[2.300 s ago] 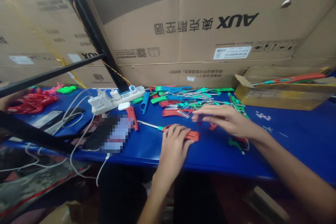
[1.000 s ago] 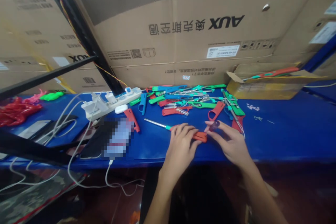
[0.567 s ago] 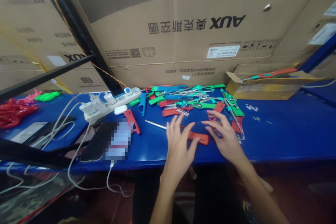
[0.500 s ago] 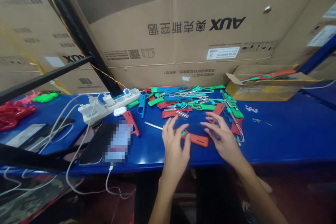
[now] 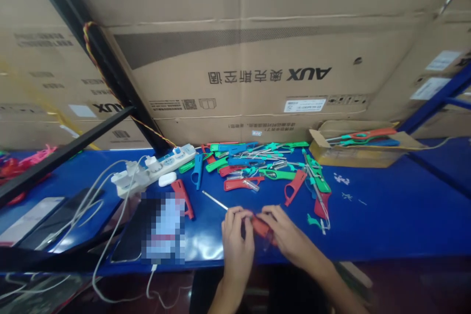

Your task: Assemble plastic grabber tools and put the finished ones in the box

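An orange-red long-nosed lighter (image 5: 260, 227) lies low over the near part of the blue table, its metal tube pointing up and to the left. My left hand (image 5: 237, 240) is closed around it close to where the tube meets the handle. My right hand (image 5: 289, 235) has its fingers closed on the handle from the other side. Both hands hide much of the lighter. Beyond them is a pile of lighter parts, with a red handle shell (image 5: 295, 187) and a green handle shell (image 5: 277, 174) among several metal tubes.
On the right stands an open cardboard box (image 5: 353, 157) with several lighters inside. Small white bits (image 5: 341, 178) lie in front of it. A white power strip (image 5: 162, 164), cables and a charging phone (image 5: 164, 228) occupy the left. Large cartons (image 5: 235, 49) stand behind.
My fingers, spread beside the lighter before, have closed on it from both sides. The dark thing in my right hand no longer shows. The camera view has tilted upward.
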{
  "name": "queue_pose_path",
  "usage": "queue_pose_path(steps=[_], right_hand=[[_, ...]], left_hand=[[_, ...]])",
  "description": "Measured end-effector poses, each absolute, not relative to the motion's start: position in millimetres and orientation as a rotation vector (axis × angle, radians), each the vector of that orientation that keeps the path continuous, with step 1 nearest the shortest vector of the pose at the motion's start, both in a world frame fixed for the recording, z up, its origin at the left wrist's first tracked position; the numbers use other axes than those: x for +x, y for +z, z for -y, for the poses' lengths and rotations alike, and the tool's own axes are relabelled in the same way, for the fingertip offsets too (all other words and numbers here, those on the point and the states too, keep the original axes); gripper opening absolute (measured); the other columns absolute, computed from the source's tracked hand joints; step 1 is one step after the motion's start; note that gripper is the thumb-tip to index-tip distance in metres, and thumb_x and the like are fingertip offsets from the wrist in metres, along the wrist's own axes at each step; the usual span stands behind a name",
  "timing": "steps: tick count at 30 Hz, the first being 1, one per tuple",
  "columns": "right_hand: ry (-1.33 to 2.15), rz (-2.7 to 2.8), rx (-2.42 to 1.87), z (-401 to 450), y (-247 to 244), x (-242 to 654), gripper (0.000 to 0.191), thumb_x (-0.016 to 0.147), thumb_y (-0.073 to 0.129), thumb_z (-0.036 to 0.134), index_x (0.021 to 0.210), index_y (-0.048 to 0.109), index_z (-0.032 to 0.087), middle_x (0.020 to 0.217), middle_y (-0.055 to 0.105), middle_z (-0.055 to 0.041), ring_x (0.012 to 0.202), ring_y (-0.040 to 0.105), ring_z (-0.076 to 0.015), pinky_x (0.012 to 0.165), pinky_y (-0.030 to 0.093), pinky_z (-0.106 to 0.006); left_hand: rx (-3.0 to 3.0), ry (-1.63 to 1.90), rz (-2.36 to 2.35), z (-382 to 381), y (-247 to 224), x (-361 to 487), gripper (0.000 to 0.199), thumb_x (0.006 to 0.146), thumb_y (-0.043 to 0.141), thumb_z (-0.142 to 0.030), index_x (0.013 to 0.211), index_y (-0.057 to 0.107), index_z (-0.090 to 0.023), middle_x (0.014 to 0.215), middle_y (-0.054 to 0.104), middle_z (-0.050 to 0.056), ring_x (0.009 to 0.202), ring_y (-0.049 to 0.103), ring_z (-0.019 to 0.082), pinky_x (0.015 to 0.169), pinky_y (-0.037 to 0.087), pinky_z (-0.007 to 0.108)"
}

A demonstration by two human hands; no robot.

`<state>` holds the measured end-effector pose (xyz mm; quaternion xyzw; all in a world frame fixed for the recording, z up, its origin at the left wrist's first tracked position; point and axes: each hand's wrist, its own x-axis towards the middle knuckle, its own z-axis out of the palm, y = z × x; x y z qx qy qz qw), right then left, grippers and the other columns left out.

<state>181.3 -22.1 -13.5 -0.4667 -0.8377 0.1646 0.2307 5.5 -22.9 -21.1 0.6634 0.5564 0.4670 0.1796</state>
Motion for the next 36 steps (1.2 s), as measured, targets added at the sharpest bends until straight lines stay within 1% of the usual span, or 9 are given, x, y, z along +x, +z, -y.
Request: queue_pose_path(steps=[5,9,12,14,19,23,27,31,36], right_hand=[[0.398,2.448,-1.332,21,-4,173,0.048,0.087,0.041,0.005,0.13,0.057,0.017,0.116,0.062,-0.0114,0.105,0.057,-0.0252,0.1,0.047,-0.046],[0.468,2.447,-1.326,22,-4,165,0.049,0.092,0.047,0.023,0.141,0.048,0.019,0.124,0.06,-0.0109,0.111,0.054,-0.0269,0.105,0.042,-0.047],[0.441,2.426,-1.386,21,-6,153,0.054,0.086,0.061,0.038,0.136,0.051,0.023,0.122,0.059,-0.0098,0.111,0.054,-0.0302,0.103,0.042,-0.051],[0.365,2.393,-1.454,20,-7,143,0.053,0.085,0.063,0.037,0.134,0.052,0.022,0.12,0.059,-0.011,0.11,0.054,-0.032,0.098,0.045,-0.052],[0.165,2.284,-1.652,16,-6,127,0.028,0.087,0.051,0.015,0.114,0.059,0.021,0.1,0.062,-0.0102,0.092,0.061,-0.0304,0.078,0.051,-0.046],[0.044,2.204,-1.645,18,-19,131,0.03,0.08,0.057,0.012,0.109,0.059,0.021,0.093,0.065,-0.0077,0.088,0.065,-0.0298,0.077,0.052,-0.043],[-0.044,2.152,-1.537,21,-31,140,0.025,0.089,0.059,0.018,0.114,0.059,0.022,0.093,0.07,-0.0064,0.079,0.069,-0.0239,0.069,0.052,-0.033],[-0.054,2.16,-1.509,20,-25,141,0.012,0.096,0.059,0.033,0.101,0.062,0.022,0.082,0.069,-0.0035,0.071,0.07,-0.0214,0.06,0.047,-0.029],[0.101,2.04,-1.483,20,-14,140,0.034,0.102,0.045,0.048,0.087,0.061,0.022,0.077,0.068,-0.0012,0.064,0.069,-0.0146,0.054,0.041,-0.023]], left_hand=[[1.835,1.261,-1.439,19,-25,10,0.02,0.1,0.044,-0.023,0.1,0.064,-0.022,0.101,0.063,0.007,0.101,0.063,0.022,0.09,0.051,0.037],[1.619,1.255,-1.427,19,-24,11,0.02,0.1,0.048,-0.032,0.107,0.063,-0.021,0.104,0.066,0.007,0.098,0.066,0.022,0.089,0.053,0.035],[1.411,1.253,-1.379,18,-20,7,0.025,0.098,0.053,-0.041,0.103,0.065,-0.02,0.102,0.068,0.007,0.093,0.068,0.022,0.084,0.055,0.033],[1.27,1.265,-1.359,16,-17,3,0.03,0.094,0.058,-0.048,0.098,0.067,-0.019,0.098,0.069,0.007,0.091,0.068,0.023,0.082,0.055,0.032],[0.988,1.431,-1.451,11,-15,-7,0.038,0.084,0.069,-0.055,0.093,0.067,-0.019,0.086,0.067,0.003,0.082,0.064,0.019,0.08,0.052,0.028],[0.88,1.492,-1.391,8,-23,-11,0.033,0.086,0.069,-0.05,0.095,0.066,-0.019,0.077,0.062,-0.001,0.075,0.058,0.015,0.075,0.047,0.024],[0.868,1.441,-1.291,7,-27,-12,0.031,0.088,0.069,-0.047,0.095,0.066,-0.018,0.075,0.061,-0.001,0.074,0.057,0.014,0.074,0.045,0.023],[0.882,1.444,-1.264,7,-24,-11,0.031,0.09,0.067,-0.048,0.094,0.065,-0.017,0.075,0.061,0.0,0.073,0.056,0.014,0.074,0.044,0.024],[0.924,1.45,-1.216,6,-22,-10,0.031,0.09,0.065,-0.049,0.091,0.064,-0.017,0.073,0.059,-0.001,0.069,0.054,0.013,0.071,0.043,0.024]])
